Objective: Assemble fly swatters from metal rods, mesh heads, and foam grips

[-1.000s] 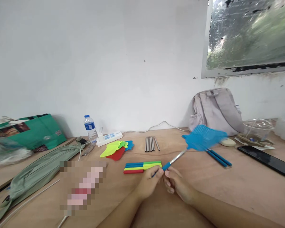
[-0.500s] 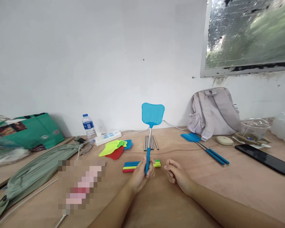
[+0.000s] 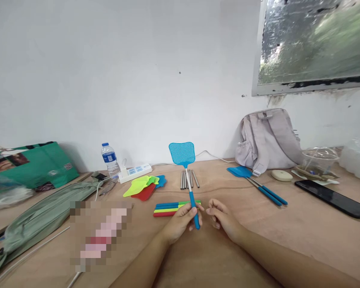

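My left hand (image 3: 183,222) is closed around the blue handle of a fly swatter (image 3: 182,153), just above the table. Its mesh head points up and away from me, tilted left, on a thin metal shaft. To the right, my right hand (image 3: 222,218) is loosely curled with its fingers slightly apart and nothing visible in it. Behind my left hand lie several coloured handles (image 3: 165,214) in blue, green, yellow and red, partly hidden by it. Farther back are several metal tubes (image 3: 195,179). Loose swatter heads (image 3: 138,186) are piled to their left.
Blue fly swatters (image 3: 271,196) lie at the right, near a black phone (image 3: 330,199) and a round pale case (image 3: 281,175). A grey backpack (image 3: 267,140) leans on the wall. Leftward are a power strip (image 3: 136,173), a water bottle (image 3: 109,156) and a green bag (image 3: 48,164).
The held fly swatter has tipped left, its head lower and its handle end swung right. My right hand's fingers have loosened slightly.
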